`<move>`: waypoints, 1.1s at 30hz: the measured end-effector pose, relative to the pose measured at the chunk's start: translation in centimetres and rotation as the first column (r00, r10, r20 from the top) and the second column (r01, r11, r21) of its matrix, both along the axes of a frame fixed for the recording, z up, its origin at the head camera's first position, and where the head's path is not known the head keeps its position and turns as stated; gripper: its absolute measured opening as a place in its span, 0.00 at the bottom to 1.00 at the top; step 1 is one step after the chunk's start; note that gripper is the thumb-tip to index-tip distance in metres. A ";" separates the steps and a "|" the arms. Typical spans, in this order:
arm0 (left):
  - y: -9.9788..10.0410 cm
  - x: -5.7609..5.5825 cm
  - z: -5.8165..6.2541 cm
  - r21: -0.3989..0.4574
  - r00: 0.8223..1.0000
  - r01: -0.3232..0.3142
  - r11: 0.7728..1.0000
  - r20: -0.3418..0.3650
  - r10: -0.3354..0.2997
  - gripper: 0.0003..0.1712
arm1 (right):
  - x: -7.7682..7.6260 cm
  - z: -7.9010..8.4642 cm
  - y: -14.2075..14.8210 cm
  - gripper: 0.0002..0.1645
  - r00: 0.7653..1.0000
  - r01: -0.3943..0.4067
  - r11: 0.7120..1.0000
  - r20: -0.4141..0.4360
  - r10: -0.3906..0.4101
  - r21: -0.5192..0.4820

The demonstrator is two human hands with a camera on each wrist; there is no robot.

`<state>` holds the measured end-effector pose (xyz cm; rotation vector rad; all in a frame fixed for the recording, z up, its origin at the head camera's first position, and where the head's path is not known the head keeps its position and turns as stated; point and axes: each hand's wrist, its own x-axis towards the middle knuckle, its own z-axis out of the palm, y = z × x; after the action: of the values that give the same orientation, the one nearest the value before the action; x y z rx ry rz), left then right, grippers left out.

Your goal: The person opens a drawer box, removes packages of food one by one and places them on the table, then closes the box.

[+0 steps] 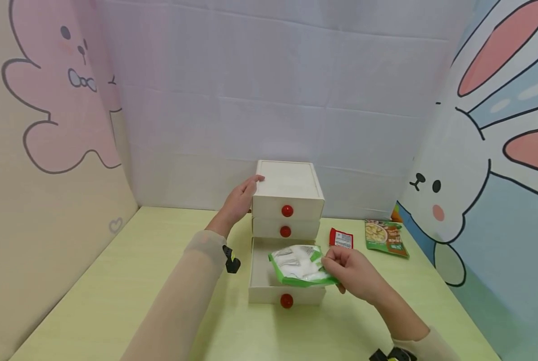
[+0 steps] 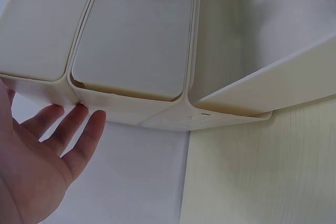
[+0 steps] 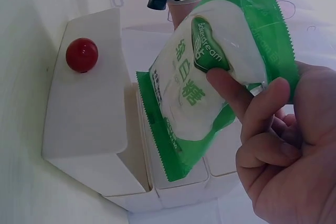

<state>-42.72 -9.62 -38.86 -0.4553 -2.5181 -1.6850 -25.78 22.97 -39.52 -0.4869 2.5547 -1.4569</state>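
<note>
A white drawer cabinet with red knobs stands at the back of the table. Its bottom drawer is pulled out; the two above are closed. My left hand rests against the cabinet's upper left side, and the left wrist view shows its fingers extended along that wall. Between thumb and fingers, my right hand pinches one end of a green-and-white bag of white sugar. The bag hangs over the open drawer, covering part of its inside. Green lettering on the bag faces the right wrist camera.
Right of the cabinet lies a small red packet with a white label. Farther right is a green-and-brown food packet, near the rabbit-printed side wall. A pale wall rises behind the cabinet.
</note>
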 end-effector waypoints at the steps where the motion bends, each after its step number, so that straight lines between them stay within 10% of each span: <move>1: 0.0 0.0 0.0 0.002 1.000 0.001 1.000 0.000 -0.001 0.31 | 0.3 0.3 0.3 0.17 1.000 0.008 1.000 -0.001 -0.008 0.002; 16: 0.2 -0.1 0.1 0.005 1.000 0.006 1.000 0.007 -0.006 0.31 | 1.5 1.1 6.5 0.16 0.973 0.231 0.971 0.003 -0.232 0.052; 33: 0.0 -0.1 0.1 0.020 1.000 0.012 1.000 0.017 -0.012 0.31 | -0.9 -2.8 13.3 0.15 0.938 0.336 0.904 -0.006 -0.347 0.264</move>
<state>-42.80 -9.59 -38.75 -0.4569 -2.5135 -1.7241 -26.65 36.26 -42.33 0.0345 2.8461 -1.1700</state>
